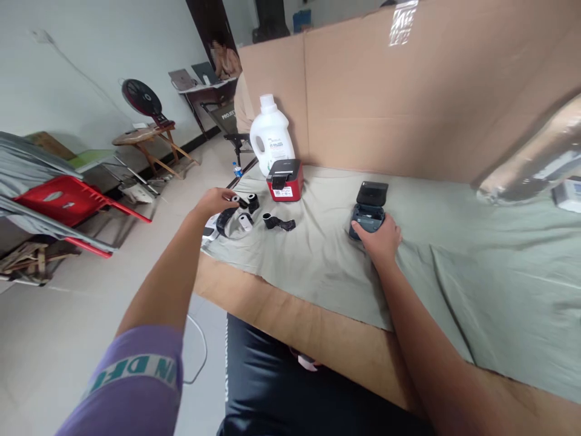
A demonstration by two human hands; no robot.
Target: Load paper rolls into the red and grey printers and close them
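Note:
My right hand (382, 239) is wrapped around the lower part of a small dark portable printer (370, 220), which rests on the cloth. The printer's lid (373, 192) stands flipped up, and its inner bay shows. On the left side of the table, my left hand (218, 200) pinches a small black roll with a white end (239, 201). Close beside it stand another black roll (253, 202) and a white roll (246, 221). A partly unwound black roll (275, 222) lies farther right, its strip trailing on the cloth.
A red and black box-shaped printer (285, 180) sits behind the rolls, with a white detergent bottle (272, 136) behind it. A cardboard wall (385, 91) closes off the back. A wrapped package (531, 157) and a white box (568, 194) are at the right. A person (226, 60) sits far behind.

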